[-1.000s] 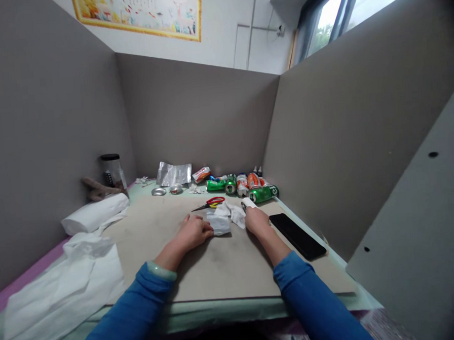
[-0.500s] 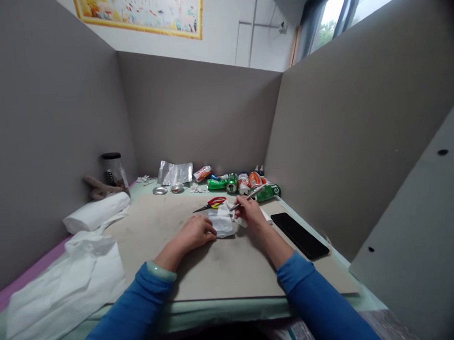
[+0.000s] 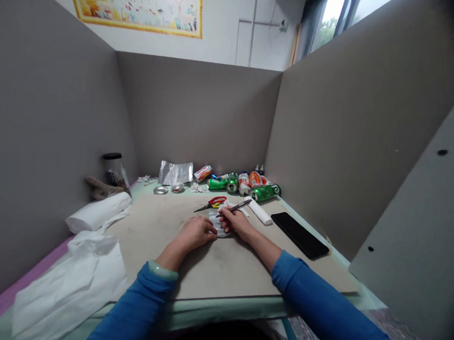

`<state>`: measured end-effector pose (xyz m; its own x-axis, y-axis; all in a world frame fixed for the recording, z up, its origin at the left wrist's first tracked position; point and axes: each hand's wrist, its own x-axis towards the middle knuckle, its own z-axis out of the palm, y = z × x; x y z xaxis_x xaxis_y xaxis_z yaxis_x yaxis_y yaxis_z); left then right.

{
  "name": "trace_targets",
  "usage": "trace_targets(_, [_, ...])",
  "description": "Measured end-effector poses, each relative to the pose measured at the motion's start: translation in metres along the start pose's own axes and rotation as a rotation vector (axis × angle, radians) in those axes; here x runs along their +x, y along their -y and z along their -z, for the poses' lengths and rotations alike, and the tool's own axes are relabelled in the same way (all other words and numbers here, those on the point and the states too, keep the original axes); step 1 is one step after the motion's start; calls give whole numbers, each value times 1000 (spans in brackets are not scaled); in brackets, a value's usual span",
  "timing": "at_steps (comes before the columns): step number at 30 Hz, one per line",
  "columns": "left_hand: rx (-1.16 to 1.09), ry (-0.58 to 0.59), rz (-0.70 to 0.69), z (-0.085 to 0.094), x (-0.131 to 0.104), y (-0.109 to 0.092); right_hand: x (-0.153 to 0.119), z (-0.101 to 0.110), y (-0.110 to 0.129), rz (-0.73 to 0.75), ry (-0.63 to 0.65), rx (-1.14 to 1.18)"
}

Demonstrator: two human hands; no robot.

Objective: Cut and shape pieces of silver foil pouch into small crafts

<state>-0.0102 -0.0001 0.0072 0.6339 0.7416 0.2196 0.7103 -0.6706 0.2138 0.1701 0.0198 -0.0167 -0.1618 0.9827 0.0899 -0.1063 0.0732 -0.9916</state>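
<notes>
A small silvery sheet (image 3: pixel 214 217) lies flat on the board, partly hidden under both hands. My left hand (image 3: pixel 196 231) rests at the sheet's left edge, fingers curled together and gripping that edge. In my right hand (image 3: pixel 235 223) a dark, slim pen (image 3: pixel 239 206) is held in a writing grip, its tip angled down to the sheet. Just behind them lies a crumpled white tissue (image 3: pixel 226 203), partly covered by the right hand. Scissors (image 3: pixel 215 202) with red and yellow handles lie beyond the sheet, blades to the left.
A white roll-shaped piece (image 3: pixel 258 211) and a black phone-like slab (image 3: pixel 299 235) lie on the right. Cut and whole cans (image 3: pixel 264 192) line the back, beside a silver sheet (image 3: pixel 176 172). A paper roll (image 3: pixel 100 212) and jar (image 3: pixel 115 171) stand left. Grey panels (image 3: pixel 201 110) enclose the table.
My right hand has moved left and nearer with the pen, bringing the tip down over the silvery sheet. The white roll-shaped piece is now uncovered. My left hand has stayed in place.
</notes>
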Motion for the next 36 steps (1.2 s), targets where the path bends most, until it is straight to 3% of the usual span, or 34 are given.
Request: trace_targets(36, [-50, 26, -88, -3, 6, 8, -3, 1, 4, -2, 6, -68])
